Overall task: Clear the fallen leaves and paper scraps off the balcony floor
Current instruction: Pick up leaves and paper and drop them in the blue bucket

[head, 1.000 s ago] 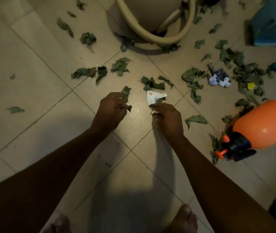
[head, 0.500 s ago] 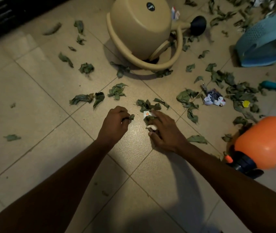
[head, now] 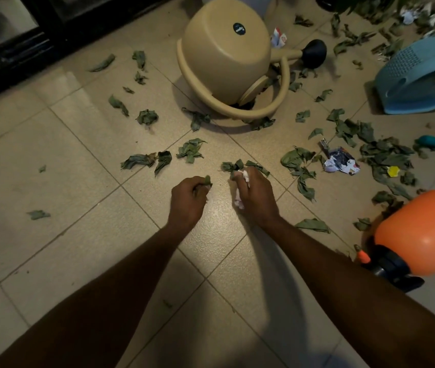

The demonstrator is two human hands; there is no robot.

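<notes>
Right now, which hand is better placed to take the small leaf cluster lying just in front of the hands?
The right hand, probably. The leaf cluster lies right beside it, while the left hand sits further to the side. Both hands hold something: the right a white paper scrap, the left leaves.

Home balcony indicated. Beige tiled floor point(head: 78, 155) bordered at top left by dark sliding-door frame point(head: 38, 46) with glass. Gardening gear seen lying about: tan watering can point(head: 224, 59) tipped on side, orange pressure sprayer point(head: 420, 232) laid on side, blue plastic basket point(head: 420, 75). Dry green leaves point(head: 189, 151) and crumpled paper scraps point(head: 341, 163) scattered across tiles. Plant foliage point(head: 365, 4) glimpsed at top right edge.
</notes>
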